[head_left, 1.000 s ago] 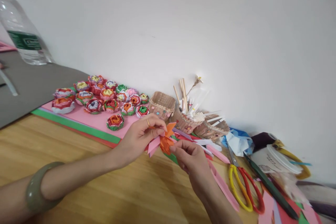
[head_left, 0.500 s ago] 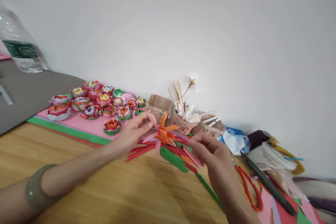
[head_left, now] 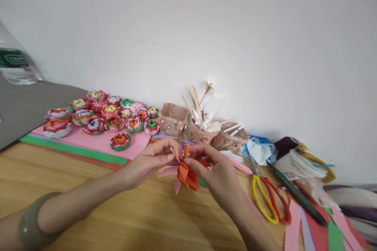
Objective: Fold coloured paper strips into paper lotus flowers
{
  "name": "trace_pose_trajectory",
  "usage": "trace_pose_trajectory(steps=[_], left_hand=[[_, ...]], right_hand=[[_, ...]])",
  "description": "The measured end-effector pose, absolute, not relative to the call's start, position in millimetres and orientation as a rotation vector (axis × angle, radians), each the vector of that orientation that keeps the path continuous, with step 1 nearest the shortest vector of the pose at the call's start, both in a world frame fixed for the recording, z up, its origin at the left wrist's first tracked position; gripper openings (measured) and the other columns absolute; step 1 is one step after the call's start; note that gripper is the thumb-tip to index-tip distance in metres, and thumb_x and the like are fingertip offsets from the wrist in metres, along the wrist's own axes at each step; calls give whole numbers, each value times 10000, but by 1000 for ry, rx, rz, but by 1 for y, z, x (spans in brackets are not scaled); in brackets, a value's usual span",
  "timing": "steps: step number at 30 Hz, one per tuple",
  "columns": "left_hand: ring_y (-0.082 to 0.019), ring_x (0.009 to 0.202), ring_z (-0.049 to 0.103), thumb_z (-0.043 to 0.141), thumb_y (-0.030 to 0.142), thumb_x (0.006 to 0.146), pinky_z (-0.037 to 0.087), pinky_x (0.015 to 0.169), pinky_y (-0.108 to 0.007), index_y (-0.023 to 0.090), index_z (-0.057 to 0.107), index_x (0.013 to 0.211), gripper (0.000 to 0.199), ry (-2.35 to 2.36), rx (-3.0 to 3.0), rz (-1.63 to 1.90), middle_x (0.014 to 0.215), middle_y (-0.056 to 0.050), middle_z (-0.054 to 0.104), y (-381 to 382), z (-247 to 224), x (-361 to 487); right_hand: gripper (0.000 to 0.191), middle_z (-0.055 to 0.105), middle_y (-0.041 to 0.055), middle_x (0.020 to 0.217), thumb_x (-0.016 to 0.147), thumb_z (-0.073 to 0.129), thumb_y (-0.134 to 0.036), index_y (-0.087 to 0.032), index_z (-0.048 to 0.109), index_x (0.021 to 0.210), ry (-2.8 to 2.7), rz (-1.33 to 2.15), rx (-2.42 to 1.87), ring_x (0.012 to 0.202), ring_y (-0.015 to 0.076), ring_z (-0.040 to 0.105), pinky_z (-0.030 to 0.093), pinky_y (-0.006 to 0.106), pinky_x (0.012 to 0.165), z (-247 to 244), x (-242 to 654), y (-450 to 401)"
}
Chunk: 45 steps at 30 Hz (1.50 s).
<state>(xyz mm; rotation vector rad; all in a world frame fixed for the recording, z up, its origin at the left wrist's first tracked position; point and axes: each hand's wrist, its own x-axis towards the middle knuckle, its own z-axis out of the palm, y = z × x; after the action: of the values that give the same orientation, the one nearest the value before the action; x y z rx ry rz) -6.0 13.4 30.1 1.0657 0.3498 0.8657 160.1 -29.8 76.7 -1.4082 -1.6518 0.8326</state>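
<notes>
One plain, matte wall (head_left: 188, 27) stands beyond both hands, and beneath them spreads a tabletop (head_left: 135, 219) of smooth yellow-brown wood grain. Well to the left of the left hand lies a flat grey mat (head_left: 35, 104); nearer that side, straight-edged paper sheets (head_left: 97, 144) in pink, green and red are stacked.

The left hand (head_left: 156, 160) is pinched narrow, thumb and forefinger on a pink petal. The right hand (head_left: 218, 172) is narrowed too, thumb and forefinger gripping an orange part of the same folded paper flower.

Just beyond the hands stand three brown baskets (head_left: 172, 124) with scalloped rims, the middle one bristling with thin sticks. Right of the right hand lies a pair of scissors (head_left: 271, 200), metal blades pointing away, plastic loops yellow and red.

Between the fingertips, above the wood, is the paper flower (head_left: 187, 176): crisp, creased, pointed petals. Broad orange ones droop towards the person, a slim orange tip points up, and pink tips reach out below the left hand. Its long axis seems roughly upright, though fingers cover the middle.

Round, tightly layered rosettes (head_left: 120, 141) sit left of the left hand, which wears a thin gold-coloured ring (head_left: 163, 142).
</notes>
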Motion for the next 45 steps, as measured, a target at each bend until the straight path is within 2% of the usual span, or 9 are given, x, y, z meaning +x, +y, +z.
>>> trace_pose_trajectory(steps=[2,5,8,12,16,29,37,42,45], left_hand=[[-151,806,498,580,244,780,397,737,-261,147,592,754,101,363,1117,870,802,-30,520,12,32,-7],[-165,821,504,604,257,751,404,739,-270,153,594,764,105,415,1210,946,811,-33,535,8,35,-7],[-148,829,529,629,234,755,429,743,-260,178,575,815,97,525,1289,1005,846,-17,560,3,37,-5],[-128,825,557,625,205,769,452,772,-249,178,570,769,62,605,1383,1086,826,-4,576,-2,37,-2],[-121,794,588,630,198,766,484,750,-243,178,583,798,60,619,1411,1142,814,-1,595,-4,39,-2],[-148,786,589,620,202,774,489,705,-265,167,608,810,51,658,1564,1257,799,-29,609,-5,41,-1],[-138,777,553,573,178,797,456,701,-264,179,568,806,11,640,1724,1211,808,-18,571,-2,43,-5],[-120,722,505,472,65,763,411,643,-242,173,526,749,122,592,1786,1096,771,-6,526,0,52,-12],[-118,696,472,459,63,730,383,609,-234,172,524,715,128,592,1802,987,755,-5,499,2,58,-15]], right_hand=[[45,664,7,721,722,641,-198,-168,629,753,-1653,798,-1388,650,134,605,468,228,590,74,159,-31],[53,682,14,759,742,646,-181,-187,641,795,-1754,604,-1301,677,141,622,475,243,607,70,158,-33],[83,704,18,803,769,639,-180,-211,645,846,-1890,223,-1190,713,156,631,458,288,665,68,157,-36],[71,729,-11,780,756,672,-204,-244,658,812,-1908,-262,-1153,758,184,633,374,370,803,70,155,-39],[80,735,-20,800,742,692,-215,-248,668,811,-1889,-400,-1144,779,189,634,364,370,814,71,154,-40],[58,725,-2,743,746,684,-195,-216,657,793,-1913,-494,-1098,737,169,630,458,312,702,68,156,-39],[107,708,32,751,729,696,-166,-195,640,815,-1936,-390,-1069,746,179,617,507,313,677,66,159,-37],[108,667,17,683,730,689,-158,-193,591,702,-2025,-93,-1035,709,170,582,477,300,651,71,160,-37],[158,617,3,636,756,664,-189,-192,550,647,-2079,181,-1079,645,150,547,448,265,587,73,159,-37]])
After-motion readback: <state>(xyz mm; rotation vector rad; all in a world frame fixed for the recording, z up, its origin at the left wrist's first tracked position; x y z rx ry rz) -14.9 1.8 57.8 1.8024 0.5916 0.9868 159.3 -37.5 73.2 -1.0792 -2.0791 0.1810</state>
